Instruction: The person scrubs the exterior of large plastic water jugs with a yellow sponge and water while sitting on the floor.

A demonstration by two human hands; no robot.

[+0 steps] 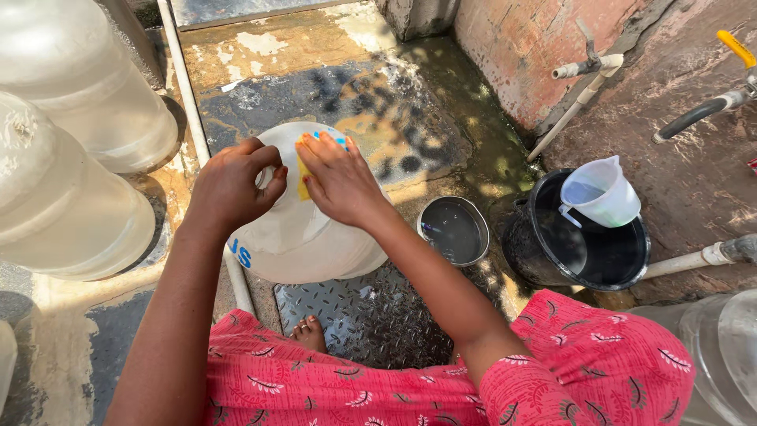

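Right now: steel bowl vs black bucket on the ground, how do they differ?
The steel bowl is small, shallow and shiny grey; the black bucket is larger, deeper and dark. The bowl has nothing resting in it; the bucket has a white plastic jug tilted on its rim. The bowl lies nearer the right hand, the bucket farther right, by the white pipes. Both are round, open-topped and upright on wet ground; water in the bowl seems likely, the bucket's contents unclear.
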